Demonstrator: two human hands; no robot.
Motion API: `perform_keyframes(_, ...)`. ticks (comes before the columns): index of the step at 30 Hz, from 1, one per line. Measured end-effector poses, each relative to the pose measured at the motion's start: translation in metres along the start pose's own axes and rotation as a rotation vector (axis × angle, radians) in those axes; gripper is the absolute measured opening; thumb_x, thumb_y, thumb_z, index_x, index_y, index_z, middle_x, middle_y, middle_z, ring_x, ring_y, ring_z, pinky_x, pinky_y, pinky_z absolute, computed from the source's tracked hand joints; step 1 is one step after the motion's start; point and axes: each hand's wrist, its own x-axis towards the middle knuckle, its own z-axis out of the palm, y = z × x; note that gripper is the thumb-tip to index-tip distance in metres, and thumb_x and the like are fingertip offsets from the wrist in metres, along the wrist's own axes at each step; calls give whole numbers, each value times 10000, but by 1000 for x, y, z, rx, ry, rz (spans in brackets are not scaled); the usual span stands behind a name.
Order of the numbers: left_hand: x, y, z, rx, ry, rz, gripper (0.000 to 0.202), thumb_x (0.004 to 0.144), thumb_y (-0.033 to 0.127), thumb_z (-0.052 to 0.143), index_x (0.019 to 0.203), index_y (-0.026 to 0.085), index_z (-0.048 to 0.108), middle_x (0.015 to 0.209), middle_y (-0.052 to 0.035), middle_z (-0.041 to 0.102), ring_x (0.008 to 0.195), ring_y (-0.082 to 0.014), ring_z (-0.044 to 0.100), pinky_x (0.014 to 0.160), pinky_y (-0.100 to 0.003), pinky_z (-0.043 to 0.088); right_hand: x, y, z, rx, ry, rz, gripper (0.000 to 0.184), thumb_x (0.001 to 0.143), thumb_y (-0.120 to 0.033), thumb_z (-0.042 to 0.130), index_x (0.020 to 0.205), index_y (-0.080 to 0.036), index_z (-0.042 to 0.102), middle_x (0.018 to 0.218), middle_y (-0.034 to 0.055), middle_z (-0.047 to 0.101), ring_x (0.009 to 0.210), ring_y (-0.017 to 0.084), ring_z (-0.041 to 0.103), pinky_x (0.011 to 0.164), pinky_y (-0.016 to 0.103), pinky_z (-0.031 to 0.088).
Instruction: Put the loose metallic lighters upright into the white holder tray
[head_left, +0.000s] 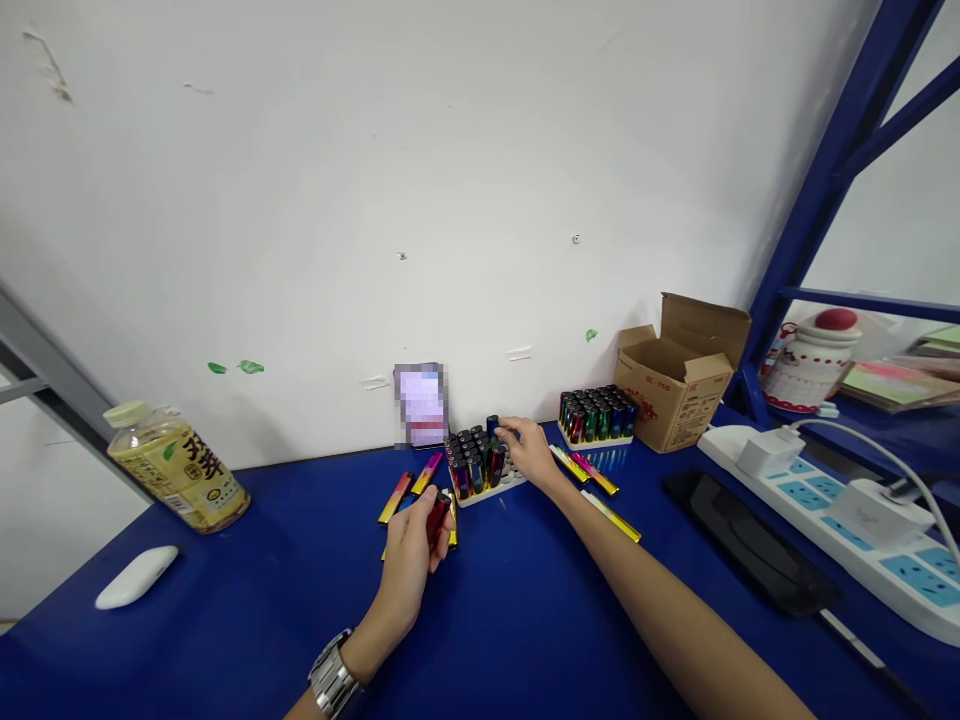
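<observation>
My left hand (409, 545) is closed around a shiny red lighter (438, 517) with a dark top. A bit of blue also shows at that hand, perhaps a second lighter. Above the right part of a white holder (491, 490), my right hand (528, 449) pinches a dark blue lighter (492, 424), which stands upright. Whether its lower end is in a slot is hidden. Several black-topped metallic lighters (469, 465) fill the left part of this holder. Pink, orange and yellow lighters (396, 497) lie flat around my left hand.
A second white holder (598, 441) packed with lighters stands behind, beside an open cardboard box (669, 385). More gradient lighters (597, 474) lie near it. A phone (422, 405) leans against the wall. A bottle (180, 468), white case (137, 577), black phone (750, 540) and power strip (825, 515) flank the hands.
</observation>
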Motion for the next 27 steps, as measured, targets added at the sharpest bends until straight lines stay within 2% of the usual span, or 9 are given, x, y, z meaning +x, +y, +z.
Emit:
perform_keyframes(7,2,-3,0,12,-4,-16,451,742,580,521,579,160,543,414,15,492,345,-79,385,324,-182,249,-3,1,-2,-28,-32,-57,239,809,-297,476,609,-197,559,668,50,604,671,191,515,692,293,377)
perform_keyframes(12,0,-1,1,10,-17,0,450,733,571,534,560,156,546,406,21,478,346,-72,376,332,-176,251,-5,0,-1,93,44,22,236,807,-295,465,616,-194,560,650,45,629,602,183,552,610,275,388)
perform_keyframes(15,-1,-1,2,15,-14,-7,461,732,577,536,560,151,557,396,21,470,346,-72,376,333,-175,245,-6,2,0,138,40,64,287,812,-334,460,567,-196,521,595,31,626,558,175,538,573,264,370)
perform_keyframes(22,-3,3,3,57,-22,-8,518,711,633,526,536,147,567,358,19,442,336,-72,364,330,-176,238,-6,7,0,118,33,6,317,812,-327,448,522,-199,442,564,16,550,556,156,499,581,257,351)
perform_keyframes(27,-3,4,5,74,-32,-2,531,711,646,522,538,146,573,358,18,440,342,-75,368,337,-180,243,-8,6,-1,116,29,-21,310,839,-339,438,585,-193,542,606,24,563,573,160,509,584,261,367)
